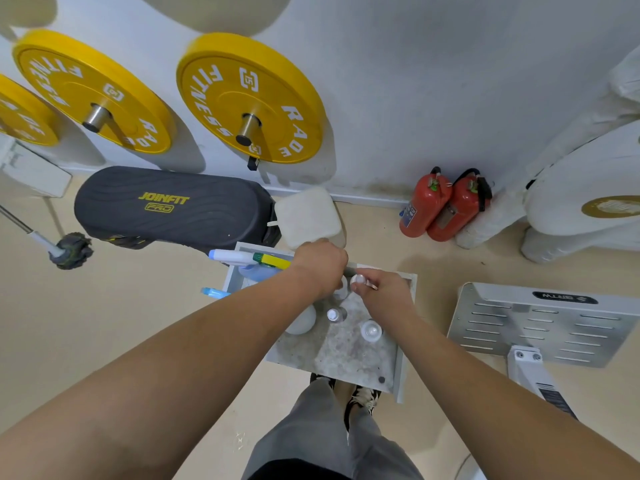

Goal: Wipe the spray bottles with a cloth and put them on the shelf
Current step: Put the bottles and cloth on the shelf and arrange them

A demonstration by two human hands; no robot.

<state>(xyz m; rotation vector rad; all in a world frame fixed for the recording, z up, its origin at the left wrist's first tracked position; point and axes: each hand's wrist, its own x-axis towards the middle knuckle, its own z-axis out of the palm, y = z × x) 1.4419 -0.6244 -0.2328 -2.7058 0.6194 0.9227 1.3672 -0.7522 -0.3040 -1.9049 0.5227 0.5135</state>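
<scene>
Arms (194, 344) bare, the person wears grey trousers (311, 438) and black-and-white sneakers (363, 398).

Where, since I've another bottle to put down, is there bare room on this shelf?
Near half of the shelf is bare, between the clear bottle and the front rim. The far end is crowded: left hand, right hand, spray bottles.

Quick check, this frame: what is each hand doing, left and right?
Left hand: fingers curled downward, grip hidden; cannot tell.
Right hand: pinching a small white-capped bottle.
</scene>
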